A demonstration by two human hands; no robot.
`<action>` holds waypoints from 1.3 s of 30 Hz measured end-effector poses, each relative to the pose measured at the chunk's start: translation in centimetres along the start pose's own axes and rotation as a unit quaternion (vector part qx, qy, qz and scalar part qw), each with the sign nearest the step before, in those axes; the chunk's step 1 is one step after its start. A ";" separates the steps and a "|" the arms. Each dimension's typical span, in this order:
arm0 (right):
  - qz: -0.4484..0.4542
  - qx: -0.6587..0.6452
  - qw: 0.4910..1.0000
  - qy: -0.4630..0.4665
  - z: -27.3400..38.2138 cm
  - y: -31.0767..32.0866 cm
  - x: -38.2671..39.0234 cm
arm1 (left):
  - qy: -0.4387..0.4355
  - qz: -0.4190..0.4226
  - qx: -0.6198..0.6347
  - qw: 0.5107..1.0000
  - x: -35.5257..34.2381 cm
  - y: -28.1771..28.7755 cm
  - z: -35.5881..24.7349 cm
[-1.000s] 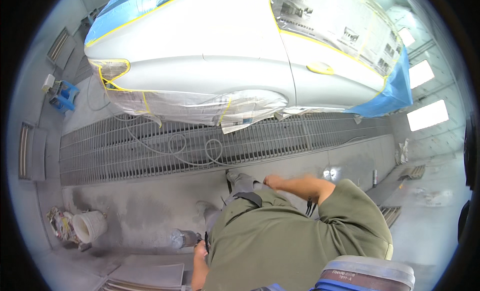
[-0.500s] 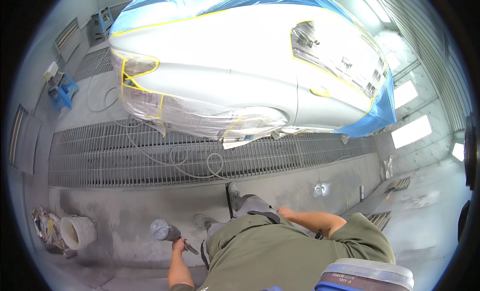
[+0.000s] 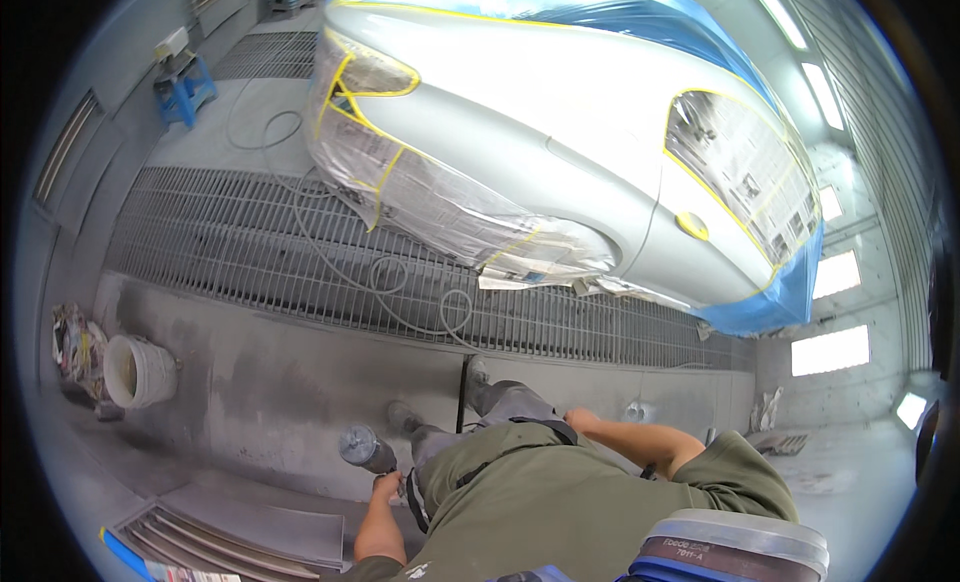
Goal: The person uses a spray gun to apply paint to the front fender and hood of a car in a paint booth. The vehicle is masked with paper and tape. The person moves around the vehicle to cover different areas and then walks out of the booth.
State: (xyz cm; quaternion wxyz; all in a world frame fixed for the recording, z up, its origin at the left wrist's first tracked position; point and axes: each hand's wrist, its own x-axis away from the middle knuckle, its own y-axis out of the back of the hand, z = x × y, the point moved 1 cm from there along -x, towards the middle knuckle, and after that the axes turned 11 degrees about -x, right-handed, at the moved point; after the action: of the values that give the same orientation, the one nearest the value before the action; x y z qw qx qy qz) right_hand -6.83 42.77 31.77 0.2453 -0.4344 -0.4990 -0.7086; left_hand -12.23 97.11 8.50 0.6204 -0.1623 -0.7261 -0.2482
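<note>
A spray gun with a grey, rounded cup [image 3: 367,449] is held low at my left side. My left hand [image 3: 388,484] is wrapped round its handle, which the fingers partly hide. My right hand [image 3: 581,420] is beside my hip, with the arm bent; its fingers are too small and turned away to read. Ahead stands a pale silver-white car [image 3: 480,122], its headlight, window and lower bumper masked with paper, clear film and yellow tape. Blue plastic sheeting [image 3: 775,297] covers its far top and rear end.
A thin hose [image 3: 300,222] loops over the floor grating [image 3: 220,222] toward my feet. To the left are a white bucket [image 3: 150,367], crumpled rubbish [image 3: 78,352] and a blue step stool [image 3: 185,90]. A vent panel [image 3: 215,542] is at the lower left. Lit panels [image 3: 830,350] line the right wall.
My view has turned left, so the car has shifted right and tilted in the picture. The spray gun sits closer to my body, and a lower-left vent has come into view.
</note>
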 end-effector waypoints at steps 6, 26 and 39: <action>-0.005 0.011 1.000 -0.023 2.2 1.5 1.0 | -0.001 0.015 0.176 0.984 4.6 0.8 1.6; -0.068 -0.110 0.986 0.102 3.3 -5.1 -5.9 | -0.047 -0.020 0.053 0.997 2.6 6.4 0.0; 0.005 -0.081 0.993 0.091 16.4 -0.3 -13.8 | 0.051 -0.045 0.065 0.996 8.1 15.5 -1.8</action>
State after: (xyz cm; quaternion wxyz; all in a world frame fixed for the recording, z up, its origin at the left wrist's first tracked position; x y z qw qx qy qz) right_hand 5.93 56.82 21.83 0.2572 -0.3897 -0.4131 -0.7819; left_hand -3.74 108.30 19.07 0.6543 -0.0764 -0.7143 -0.2361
